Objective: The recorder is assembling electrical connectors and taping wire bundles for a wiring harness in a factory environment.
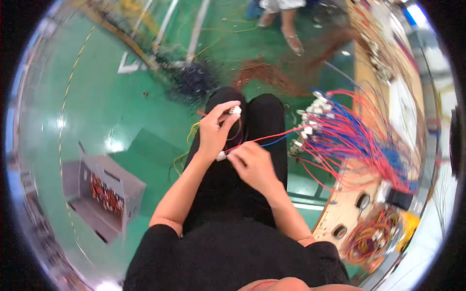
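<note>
Above my thighs, my left hand (212, 130) pinches a white plug connector (235, 110) between thumb and fingertips. Yellow wires (190, 133) trail out on the left side of that hand, and more wires run through its curled fingers. My right hand (255, 166), slightly blurred, is closed on a red wire (277, 135) and a blue wire (276, 141). At its fingertips, beside my left wrist, sits another white connector (222, 155). Both wires stretch right toward a large bundle of red and blue wires (357, 138) with white connectors at their ends.
The bundle overhangs a wooden workbench (330, 218) on my right, which also carries tape rolls (340, 232) and coiled wires (369, 240). An open grey box (104, 194) with wire parts stands on the green floor, left. Dark wire heaps (194, 80) and another person's feet (292, 43) are ahead.
</note>
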### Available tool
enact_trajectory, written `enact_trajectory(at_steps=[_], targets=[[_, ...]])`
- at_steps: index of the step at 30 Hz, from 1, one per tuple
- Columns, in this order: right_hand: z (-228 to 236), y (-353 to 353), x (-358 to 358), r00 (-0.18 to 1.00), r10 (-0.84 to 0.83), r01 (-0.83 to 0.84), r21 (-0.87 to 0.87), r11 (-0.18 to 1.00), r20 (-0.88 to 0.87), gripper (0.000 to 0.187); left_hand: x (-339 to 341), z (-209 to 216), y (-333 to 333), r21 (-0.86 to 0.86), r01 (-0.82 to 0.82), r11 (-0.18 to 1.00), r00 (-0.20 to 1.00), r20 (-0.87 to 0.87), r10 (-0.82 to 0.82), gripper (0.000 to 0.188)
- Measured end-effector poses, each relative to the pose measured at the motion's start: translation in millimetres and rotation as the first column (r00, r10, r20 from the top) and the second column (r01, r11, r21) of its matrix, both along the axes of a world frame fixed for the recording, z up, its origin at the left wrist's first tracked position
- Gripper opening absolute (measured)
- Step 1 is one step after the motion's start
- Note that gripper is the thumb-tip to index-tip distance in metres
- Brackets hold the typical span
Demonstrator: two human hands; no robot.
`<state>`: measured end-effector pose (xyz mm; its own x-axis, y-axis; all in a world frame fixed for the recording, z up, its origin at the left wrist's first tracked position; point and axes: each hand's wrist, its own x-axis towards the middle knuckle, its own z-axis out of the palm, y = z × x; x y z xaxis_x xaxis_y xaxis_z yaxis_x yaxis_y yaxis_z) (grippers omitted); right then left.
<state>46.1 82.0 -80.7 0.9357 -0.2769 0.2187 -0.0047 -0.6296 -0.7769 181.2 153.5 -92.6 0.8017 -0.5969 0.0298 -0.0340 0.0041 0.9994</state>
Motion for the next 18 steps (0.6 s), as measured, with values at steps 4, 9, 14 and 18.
enact_trajectory(at_steps=[4,9,14,18], targets=[[-32,28,-2,0.999,-0.038,0.035,-0.241,0.970,-0.005,0.016,16,-30,-27,0.160,0.087,0.983,0.938,0.319,-0.134,0.030],[-23,14,-22,0.992,-0.045,0.061,-0.132,0.989,0.117,0.013,17,-69,-52,0.654,0.127,0.746,0.536,0.587,-0.606,0.017],[28,-22,-16,0.840,-0.510,0.492,0.136,0.860,0.185,0.019,-15,-191,11,0.769,0.042,0.638,0.187,0.622,-0.761,0.017],[-34,-56,-29,0.849,-0.483,0.434,0.802,0.410,-0.213,0.020,-59,-74,4,0.865,0.028,0.501,0.104,0.496,-0.862,0.017]])
